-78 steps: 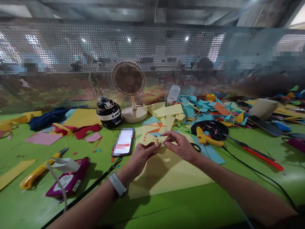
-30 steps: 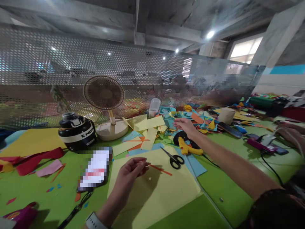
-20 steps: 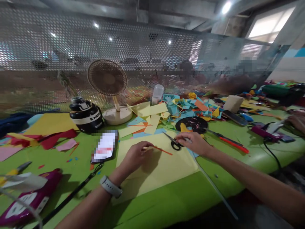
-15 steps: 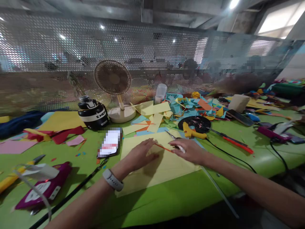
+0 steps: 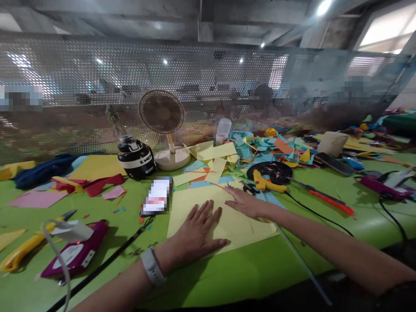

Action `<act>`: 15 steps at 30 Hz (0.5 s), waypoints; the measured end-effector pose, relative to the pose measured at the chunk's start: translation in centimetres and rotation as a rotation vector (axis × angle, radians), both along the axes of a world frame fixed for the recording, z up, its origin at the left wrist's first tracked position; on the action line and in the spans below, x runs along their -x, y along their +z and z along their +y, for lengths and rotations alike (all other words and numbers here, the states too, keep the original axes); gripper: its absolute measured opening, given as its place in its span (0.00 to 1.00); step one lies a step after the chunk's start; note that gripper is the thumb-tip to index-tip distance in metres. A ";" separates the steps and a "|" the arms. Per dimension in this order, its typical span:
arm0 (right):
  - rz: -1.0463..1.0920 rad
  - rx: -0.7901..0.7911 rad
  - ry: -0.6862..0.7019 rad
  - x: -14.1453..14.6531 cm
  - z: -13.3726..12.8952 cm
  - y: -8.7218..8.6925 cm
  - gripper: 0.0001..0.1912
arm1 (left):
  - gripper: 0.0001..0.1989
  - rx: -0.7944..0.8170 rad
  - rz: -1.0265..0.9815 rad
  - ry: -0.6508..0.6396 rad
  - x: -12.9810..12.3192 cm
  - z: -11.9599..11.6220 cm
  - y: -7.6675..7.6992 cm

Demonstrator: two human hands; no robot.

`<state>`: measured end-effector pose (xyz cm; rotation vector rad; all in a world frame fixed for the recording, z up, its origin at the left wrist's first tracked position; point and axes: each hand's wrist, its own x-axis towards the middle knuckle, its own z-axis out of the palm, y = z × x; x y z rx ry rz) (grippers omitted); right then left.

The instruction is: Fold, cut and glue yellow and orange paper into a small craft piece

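A sheet of pale yellow paper (image 5: 240, 236) lies on the green tabletop in front of me. My left hand (image 5: 199, 229) presses flat on its left part, fingers spread, with a grey watch band at the wrist. Over the sheet's upper part reaches my right hand (image 5: 243, 201), its fingers stretched out and the thumb apart. At its fingertips is a thin orange paper strip (image 5: 217, 185), close to the sheet's far edge. Beyond that hand, what looks like a pair of scissors (image 5: 249, 188) lies partly hidden beside the yellow glue gun (image 5: 268, 184).
Left of the sheet lie a phone (image 5: 157, 195), a purple power strip (image 5: 79, 255) and yellow-handled pliers (image 5: 30, 247). Farther back stand a black jug (image 5: 134, 162), a fan (image 5: 161, 112) and a heap of paper scraps (image 5: 260, 145). A glue stick (image 5: 302, 264) overhangs the front edge.
My left hand has come back toward me and flattened on the sheet. My right hand has let go of the scissors, and the orange strip has shifted toward the far edge.
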<state>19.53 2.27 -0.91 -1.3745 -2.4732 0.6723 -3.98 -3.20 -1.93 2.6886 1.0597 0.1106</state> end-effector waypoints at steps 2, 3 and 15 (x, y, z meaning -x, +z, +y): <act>-0.009 -0.034 0.002 0.3 0.7 0.0 0.33 | 0.41 -0.005 -0.011 -0.014 0.2 -0.1 0.1; -0.011 -0.055 0.005 0.5 1.1 0.1 0.32 | 0.40 -0.007 -0.018 -0.024 0.3 -0.2 0.2; -0.108 -0.240 -0.051 1.5 5.3 2.0 0.22 | 0.39 0.111 -0.094 -0.177 2.4 0.1 1.9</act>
